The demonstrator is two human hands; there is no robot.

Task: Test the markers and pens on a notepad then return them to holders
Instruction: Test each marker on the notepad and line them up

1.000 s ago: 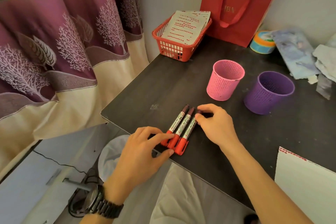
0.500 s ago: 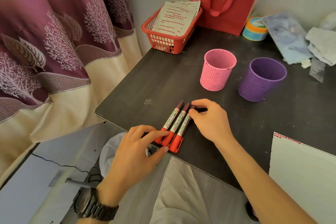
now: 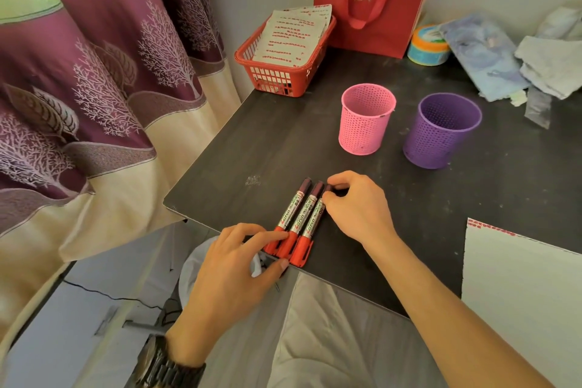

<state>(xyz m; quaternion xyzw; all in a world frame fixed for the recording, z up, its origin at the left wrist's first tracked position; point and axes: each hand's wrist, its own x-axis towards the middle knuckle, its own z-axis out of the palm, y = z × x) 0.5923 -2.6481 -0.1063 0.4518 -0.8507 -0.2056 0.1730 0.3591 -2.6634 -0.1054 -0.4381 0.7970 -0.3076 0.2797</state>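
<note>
Dark wooden table (image 3: 283, 142). White paper notepad (image 3: 519, 277) at right, well apart from pens. Pink perforated plastic holder (image 3: 365, 123), purple perforated plastic holder (image 3: 441, 135) behind. Left hand (image 3: 230, 271): straight fingers (image 3: 267, 235) rest on caps, nothing clasped. Right hand (image 3: 359, 208) pinches dark end of rightmost marker (image 3: 316, 214). Three red plastic markers (image 3: 302, 217) touching, caps at table edge: careless lift may roll neighbours off.

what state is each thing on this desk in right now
three red markers: capped, flat, side by side
pink holder: upright, looks empty
purple holder: upright, looks empty
red basket: holds written sheets
left hand: fingers touch the caps
right hand: pinches the rightmost marker's far end
</note>
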